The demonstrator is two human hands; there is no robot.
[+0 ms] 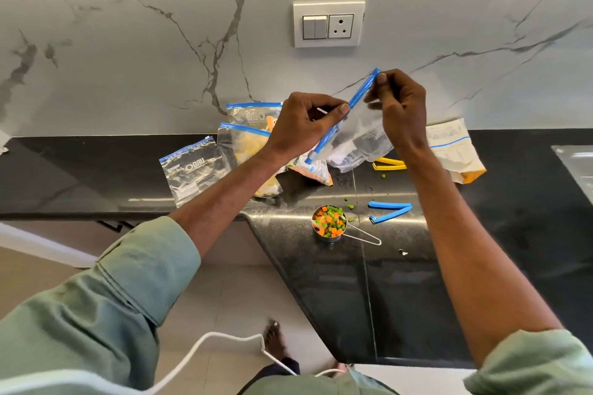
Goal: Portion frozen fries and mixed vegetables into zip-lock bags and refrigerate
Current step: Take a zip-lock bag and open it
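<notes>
Sleeves [134, 285] rolled, my left grip [308, 125] and right grip [401, 109] each pinch a clear zip-lock bag [359, 135] by its blue seal, above the surface [481, 250]. I should part its lips evenly, then tip in the cup [331, 237] of vegetables [329, 221].

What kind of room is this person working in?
Most likely a home kitchen. There is a black stone counter, a measuring cup full of peas and carrots, and a zip-lock bag for packing food.
</notes>
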